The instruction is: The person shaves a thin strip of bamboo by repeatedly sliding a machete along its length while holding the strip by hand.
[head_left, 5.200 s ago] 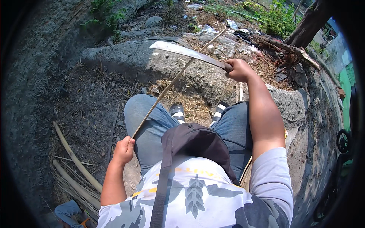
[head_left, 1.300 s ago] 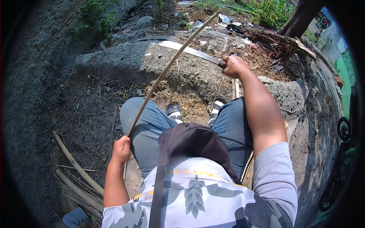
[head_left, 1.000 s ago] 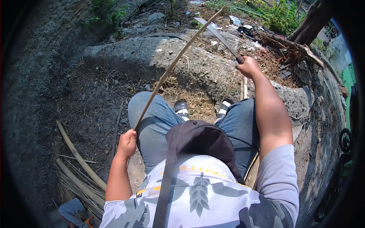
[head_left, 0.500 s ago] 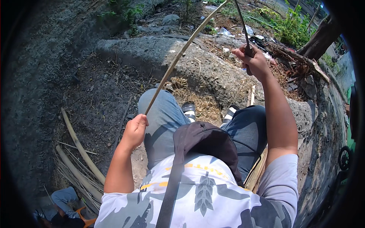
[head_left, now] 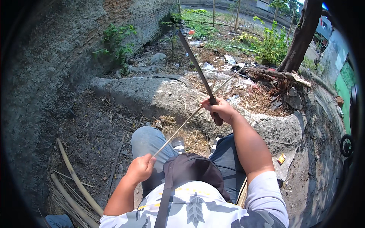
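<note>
Tan and slender, a long, thin wooden strip (head_left: 176, 131) rises aslant from the left hand (head_left: 140, 168), whose fingers are clamped around its lower end. It runs up past the knee of the faded blue denim jeans (head_left: 145, 140) to the right hand (head_left: 222, 110), meeting that hand's fingertips and showing again beyond them; whether they pinch it, I cannot tell. The right hand is wrapped around the handle of a long, dark-bladed machete (head_left: 196, 64), its blade tilted up and leftward, the handle's end jutting below.
</note>
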`<state>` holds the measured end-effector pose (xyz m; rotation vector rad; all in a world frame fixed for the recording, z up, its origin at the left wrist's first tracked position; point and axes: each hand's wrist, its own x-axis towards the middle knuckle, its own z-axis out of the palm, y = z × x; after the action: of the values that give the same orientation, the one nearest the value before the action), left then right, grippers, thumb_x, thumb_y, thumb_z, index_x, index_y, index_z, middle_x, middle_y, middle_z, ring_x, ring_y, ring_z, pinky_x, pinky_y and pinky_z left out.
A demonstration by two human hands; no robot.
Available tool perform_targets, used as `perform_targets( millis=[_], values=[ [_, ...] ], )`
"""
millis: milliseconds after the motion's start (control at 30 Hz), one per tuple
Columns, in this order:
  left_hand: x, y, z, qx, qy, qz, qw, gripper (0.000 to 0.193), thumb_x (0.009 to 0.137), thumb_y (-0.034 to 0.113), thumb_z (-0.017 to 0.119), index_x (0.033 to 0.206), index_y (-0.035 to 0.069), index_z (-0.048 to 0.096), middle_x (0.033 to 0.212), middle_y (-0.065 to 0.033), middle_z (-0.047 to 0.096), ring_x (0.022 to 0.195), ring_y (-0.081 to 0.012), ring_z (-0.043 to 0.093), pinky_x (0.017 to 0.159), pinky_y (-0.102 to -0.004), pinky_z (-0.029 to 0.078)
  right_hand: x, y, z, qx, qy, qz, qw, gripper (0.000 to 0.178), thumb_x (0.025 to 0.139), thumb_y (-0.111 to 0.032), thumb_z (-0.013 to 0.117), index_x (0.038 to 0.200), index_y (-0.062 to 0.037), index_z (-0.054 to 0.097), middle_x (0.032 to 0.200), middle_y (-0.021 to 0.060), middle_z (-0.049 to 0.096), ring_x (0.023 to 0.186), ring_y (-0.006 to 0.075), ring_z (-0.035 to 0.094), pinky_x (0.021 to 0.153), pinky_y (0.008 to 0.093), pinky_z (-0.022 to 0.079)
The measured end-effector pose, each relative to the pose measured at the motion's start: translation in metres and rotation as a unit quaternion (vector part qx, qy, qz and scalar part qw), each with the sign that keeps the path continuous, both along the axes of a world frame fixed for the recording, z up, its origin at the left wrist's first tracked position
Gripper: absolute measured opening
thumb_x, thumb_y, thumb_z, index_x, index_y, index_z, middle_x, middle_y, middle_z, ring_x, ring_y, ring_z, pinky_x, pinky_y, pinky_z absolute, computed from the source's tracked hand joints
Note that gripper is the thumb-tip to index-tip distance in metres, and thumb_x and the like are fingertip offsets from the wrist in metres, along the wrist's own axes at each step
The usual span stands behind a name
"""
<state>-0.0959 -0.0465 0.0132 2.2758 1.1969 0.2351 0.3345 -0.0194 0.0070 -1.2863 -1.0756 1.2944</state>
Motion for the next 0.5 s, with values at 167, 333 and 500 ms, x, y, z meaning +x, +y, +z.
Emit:
perform_targets(
  millis=[167,333,500],
  values=[
    [-0.002,0.004,-0.003,-0.019,0.013,-0.002,1.0,0.031,0.103,0.032,0.056,0.096,0.002,0.061,0.089,-0.0272,0.068,0.086,-0.0504,0.065,0.075,-0.0548,0.052,-0.006,0.007,0.002,-0.009,0.019,-0.018,1.0,0.03,0.091,-0.022,0.079,0.115,-0.0067,0.071,0.098,0.0023,0.071,0.065,0.0099,0.06,0.058,0.0273,0.049],
    [-0.003,0.031,0.068,0.192,0.02,-0.11,0.975,0.029,0.09,0.018,0.076,0.115,0.005,0.068,0.109,-0.0159,0.069,0.099,-0.0356,0.069,0.082,-0.0433,0.056,-0.014,0.013,0.003,0.015,-0.005,-0.023,1.0,0.028,0.091,-0.023,0.078,0.114,-0.0068,0.073,0.096,0.0017,0.073,0.061,0.0088,0.058,0.056,0.0265,0.049],
    [0.003,0.007,0.258,0.452,-0.299,-0.207,0.815,0.05,0.103,0.048,0.06,0.113,-0.001,0.066,0.108,-0.0173,0.067,0.1,-0.0319,0.067,0.088,-0.0446,0.055,-0.005,0.012,-0.009,0.009,-0.032,-0.037,0.999,0.034,0.087,-0.031,0.083,0.11,-0.0084,0.075,0.084,-0.0003,0.068,0.061,0.0104,0.06,0.058,0.0286,0.049]
  ],
)
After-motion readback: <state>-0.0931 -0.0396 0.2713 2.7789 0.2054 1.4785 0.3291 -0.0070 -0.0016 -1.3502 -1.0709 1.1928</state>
